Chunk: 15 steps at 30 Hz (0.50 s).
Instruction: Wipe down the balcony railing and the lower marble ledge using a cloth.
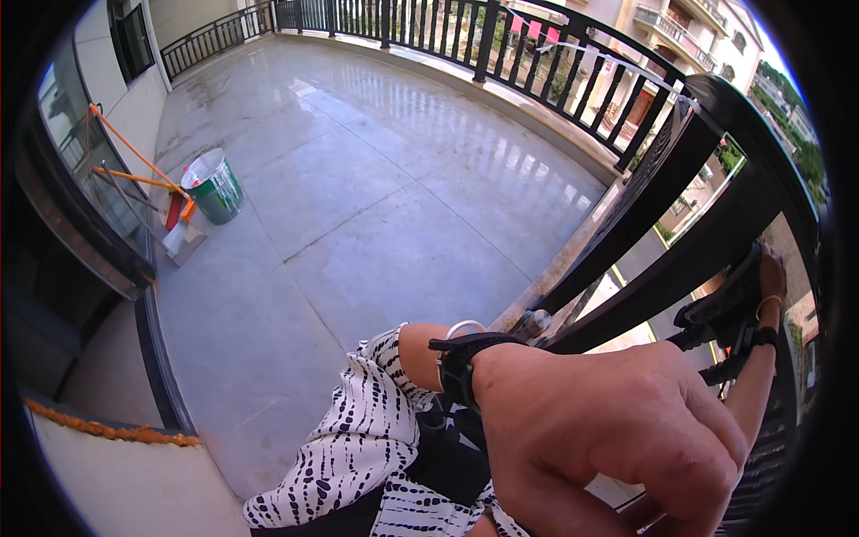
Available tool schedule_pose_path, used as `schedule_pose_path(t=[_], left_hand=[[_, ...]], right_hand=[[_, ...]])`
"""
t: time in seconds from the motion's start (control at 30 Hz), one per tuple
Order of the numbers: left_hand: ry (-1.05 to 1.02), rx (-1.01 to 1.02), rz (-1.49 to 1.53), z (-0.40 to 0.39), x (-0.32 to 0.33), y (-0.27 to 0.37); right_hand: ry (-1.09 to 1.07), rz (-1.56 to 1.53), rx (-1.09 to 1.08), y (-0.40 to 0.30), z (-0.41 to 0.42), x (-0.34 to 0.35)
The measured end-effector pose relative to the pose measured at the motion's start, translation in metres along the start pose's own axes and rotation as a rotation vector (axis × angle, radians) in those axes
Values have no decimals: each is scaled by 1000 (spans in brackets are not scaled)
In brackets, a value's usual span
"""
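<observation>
My left hand (604, 429) is close to the camera at the lower right, back upward and fingers curled down. Its fingertips are mostly hidden, so I cannot tell whether it holds anything. A black strap (463, 366) and a pale bangle circle that wrist. Farther right, my right hand (772, 265) reaches to the black railing (711, 258), beside a dark object (721, 302) that I cannot identify. A thin gold-coloured bracelet (768, 305) and a dark wrist strap are on that arm. Its fingers are too small and partly hidden to read.
A green-and-white bucket (225, 194) stands on the wet-looking tiled floor (362, 221). Long-handled cleaning tools (144, 178) lean by the glass door at left. A small cylindrical object (537, 322) sits at the railing's foot. White ribbon (617, 60) hangs along the far railing. Buildings lie beyond.
</observation>
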<state>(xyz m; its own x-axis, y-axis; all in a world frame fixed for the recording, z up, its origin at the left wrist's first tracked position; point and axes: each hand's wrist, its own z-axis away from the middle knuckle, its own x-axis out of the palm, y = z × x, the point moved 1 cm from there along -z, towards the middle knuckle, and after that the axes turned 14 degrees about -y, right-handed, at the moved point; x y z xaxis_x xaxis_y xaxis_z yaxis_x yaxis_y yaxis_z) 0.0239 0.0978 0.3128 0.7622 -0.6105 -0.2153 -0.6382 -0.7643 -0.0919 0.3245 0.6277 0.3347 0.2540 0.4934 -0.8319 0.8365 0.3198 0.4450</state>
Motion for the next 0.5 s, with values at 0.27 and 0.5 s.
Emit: schedule_pose_path(t=[0.27,0.5], left_hand=[[68,-209,-184,1,-2,29],[10,-364,-226,9,-10,48]], right_hand=[[31,-57,38,7,0,-4],[-8,-8,81,-46,21,-39]])
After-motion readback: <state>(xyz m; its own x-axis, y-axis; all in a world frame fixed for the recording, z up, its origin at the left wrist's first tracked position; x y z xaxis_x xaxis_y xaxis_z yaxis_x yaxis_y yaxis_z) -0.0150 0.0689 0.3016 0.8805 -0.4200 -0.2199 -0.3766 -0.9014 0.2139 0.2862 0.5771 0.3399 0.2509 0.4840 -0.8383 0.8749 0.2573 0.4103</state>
